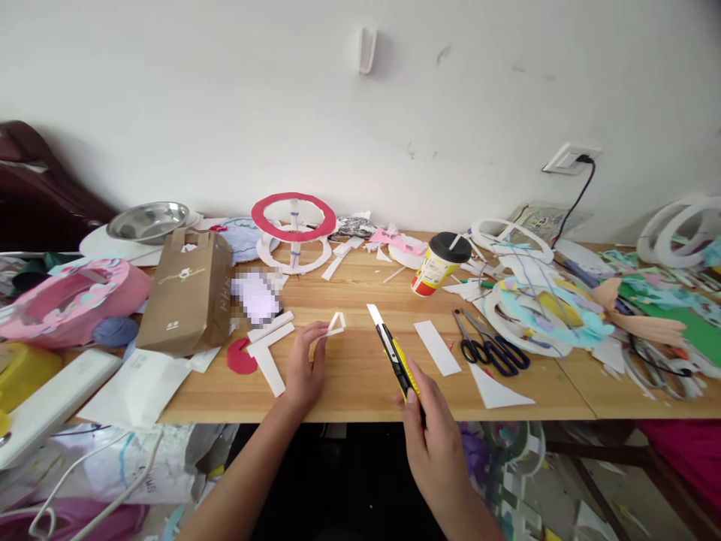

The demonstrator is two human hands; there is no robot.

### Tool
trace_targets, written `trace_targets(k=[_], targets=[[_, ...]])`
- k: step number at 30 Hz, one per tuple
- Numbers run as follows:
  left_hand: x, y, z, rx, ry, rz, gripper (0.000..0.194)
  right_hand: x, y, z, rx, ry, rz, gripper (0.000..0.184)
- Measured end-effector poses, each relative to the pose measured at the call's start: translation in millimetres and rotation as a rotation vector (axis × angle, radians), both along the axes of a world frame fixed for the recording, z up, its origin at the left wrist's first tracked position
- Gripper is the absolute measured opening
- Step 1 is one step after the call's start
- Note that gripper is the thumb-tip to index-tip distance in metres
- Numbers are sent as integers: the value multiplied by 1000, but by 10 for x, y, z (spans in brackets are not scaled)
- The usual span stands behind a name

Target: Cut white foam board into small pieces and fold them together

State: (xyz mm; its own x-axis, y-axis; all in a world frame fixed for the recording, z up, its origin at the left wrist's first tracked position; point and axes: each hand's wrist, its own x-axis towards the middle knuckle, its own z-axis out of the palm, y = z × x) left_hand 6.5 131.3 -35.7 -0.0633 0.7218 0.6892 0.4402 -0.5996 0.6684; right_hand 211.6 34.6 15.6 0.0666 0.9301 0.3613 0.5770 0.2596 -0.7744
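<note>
My left hand (307, 362) pinches a small white strip folded into a triangle (336, 324), just above the wooden table. In my right hand (431, 432) is a yellow and black utility knife (399, 361). Its blade is out and points up and away from me. White strips (269, 368) and a red paper disc (242, 357) lie left of my left hand. To the right of the knife are a white rectangular piece (438, 348), two pairs of dark-handled scissors (496, 346) and a white triangular scrap (500, 388).
A paper cup with a black lid (441, 263) stands behind the knife. A red-topped ring frame (294, 233) is near the wall. At left are a brown paper bag (183, 293), a metal bowl (149, 222) and a pink ring (73, 297). Pale blue rings (546, 312) are at right.
</note>
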Motion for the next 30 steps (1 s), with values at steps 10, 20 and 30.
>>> trace_targets(k=[10, 20, 30], targets=[[-69, -67, -48, -69, -109, -133, 11, -126, 124, -17, -212, 422, -170, 49], [-28, -66, -103, -156, -29, -152, 27, -109, 166, -12, -262, 503, -225, 48], [-126, -106, 41, -36, 99, -94, 35, -96, -16, 45, -134, 262, 20, 37]])
